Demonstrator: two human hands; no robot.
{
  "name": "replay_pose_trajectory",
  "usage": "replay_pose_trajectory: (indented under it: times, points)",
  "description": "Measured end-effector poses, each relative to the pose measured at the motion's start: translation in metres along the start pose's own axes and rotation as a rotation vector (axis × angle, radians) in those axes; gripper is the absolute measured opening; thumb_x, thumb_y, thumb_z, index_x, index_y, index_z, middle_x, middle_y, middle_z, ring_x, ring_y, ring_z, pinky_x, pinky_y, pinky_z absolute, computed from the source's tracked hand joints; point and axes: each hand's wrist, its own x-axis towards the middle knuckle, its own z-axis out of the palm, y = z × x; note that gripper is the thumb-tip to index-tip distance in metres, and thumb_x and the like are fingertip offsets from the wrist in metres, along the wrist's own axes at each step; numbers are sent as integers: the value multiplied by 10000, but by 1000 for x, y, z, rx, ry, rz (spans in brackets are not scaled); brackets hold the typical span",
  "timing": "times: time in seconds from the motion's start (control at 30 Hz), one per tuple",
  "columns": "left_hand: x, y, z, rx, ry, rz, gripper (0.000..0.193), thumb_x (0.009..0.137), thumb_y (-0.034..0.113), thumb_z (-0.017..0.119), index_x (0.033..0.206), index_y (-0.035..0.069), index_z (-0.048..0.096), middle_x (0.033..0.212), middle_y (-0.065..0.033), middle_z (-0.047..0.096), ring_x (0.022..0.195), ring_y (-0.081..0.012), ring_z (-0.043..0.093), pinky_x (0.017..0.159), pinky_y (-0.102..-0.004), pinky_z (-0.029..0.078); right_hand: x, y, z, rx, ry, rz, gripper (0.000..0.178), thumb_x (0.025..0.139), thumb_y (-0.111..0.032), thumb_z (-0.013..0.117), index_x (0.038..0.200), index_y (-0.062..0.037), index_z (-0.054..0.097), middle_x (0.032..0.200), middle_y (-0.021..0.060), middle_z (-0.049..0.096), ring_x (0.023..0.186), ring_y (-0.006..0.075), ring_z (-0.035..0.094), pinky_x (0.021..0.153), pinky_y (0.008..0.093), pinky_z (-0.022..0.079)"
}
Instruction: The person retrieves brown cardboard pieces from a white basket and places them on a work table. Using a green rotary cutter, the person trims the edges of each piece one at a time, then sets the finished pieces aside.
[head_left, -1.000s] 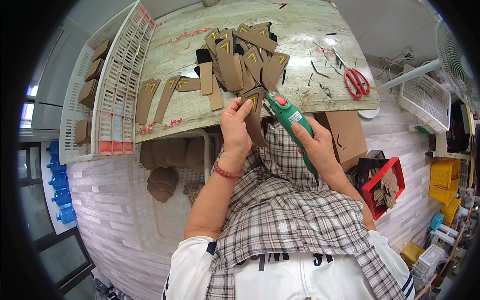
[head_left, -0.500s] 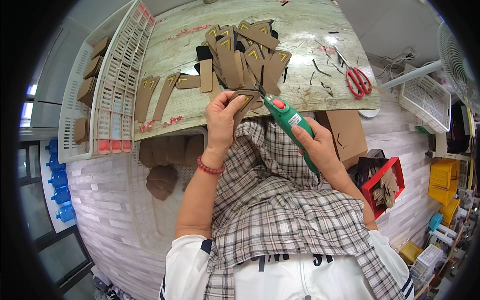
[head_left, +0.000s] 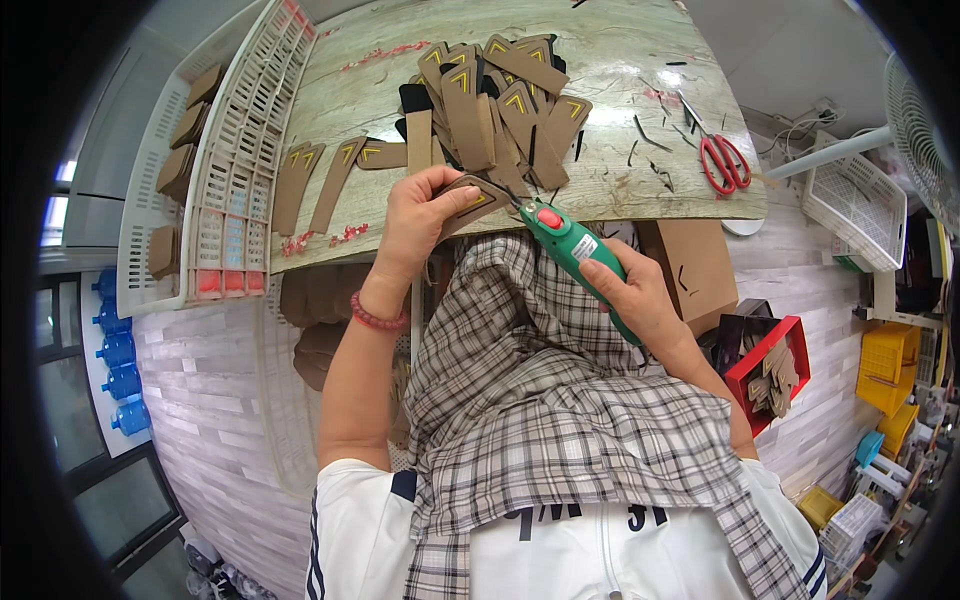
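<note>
Between the thumb and fingers of my left hand [head_left: 418, 222] is a brown fabric tab [head_left: 462, 215] with a yellow V mark, held at the table's near edge. My right hand [head_left: 643, 290] is wrapped round a green hand-held electric tool [head_left: 567, 248] with a red button. Its thin metal tip meets the tab's right end; whether it touches the edge is too small to tell. Beyond them a heap of similar tabs [head_left: 462, 120], some with black ends, lies on the table [head_left: 350, 100]. A few more tabs [head_left: 298, 190] lie to the left.
A white plastic basket [head_left: 235, 150] holding tabs stands at the table's left. Red-handled scissors [head_left: 722, 165] and black scraps [head_left: 650, 137] lie on the right. Below right are a cardboard box [head_left: 690, 265] and a red box [head_left: 795, 345] of brown pieces. A fan [head_left: 915, 120] stands farther right.
My left hand has moved left and turned, bringing the tab from pointing downward to lying more sideways. The tool's tip has shifted slightly left and down.
</note>
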Motion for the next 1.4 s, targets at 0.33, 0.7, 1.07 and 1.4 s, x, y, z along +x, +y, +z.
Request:
replay_pose_trajectory:
  times: [0.33, 0.7, 1.07, 1.4]
  points:
    - [4, 7, -9, 102, -151, -63, 96, 860, 74, 686, 899, -11, 665, 821, 11, 651, 723, -27, 558, 651, -192, 463, -1, 3, 2, 3, -21, -17, 415, 901, -370, 669, 1097, -6, 636, 760, 52, 608, 648, 96, 545, 593, 268, 460]
    - [5, 8, -6, 199, -280, -162, 71, 859, 70, 691, 885, 9, 667, 801, 37, 626, 722, -23, 537, 645, -179, 436, 4, 2, 6, 21, -38, -6, 428, 897, -377, 674, 1100, -3, 635, 760, 47, 612, 638, 94, 542, 577, 270, 455]
    - [15, -10, -144, 509, 274, -16, 123, 808, 162, 710, 846, 47, 692, 705, 11, 610, 661, -102, 540, 635, -276, 453, 15, 3, 16, 48, 37, 32, 398, 906, -348, 666, 1107, -6, 632, 735, 32, 599, 575, 82, 535, 521, 255, 434]
    - [131, -57, -76, 1147, 724, 193, 423, 766, 401, 728, 975, 40, 654, 1012, -167, 602, 1004, -346, 551, 876, -452, 441, 19, 8, 19, 38, 85, 62, 413, 919, -354, 650, 1108, 12, 626, 685, 26, 570, 543, 81, 541, 480, 257, 430]
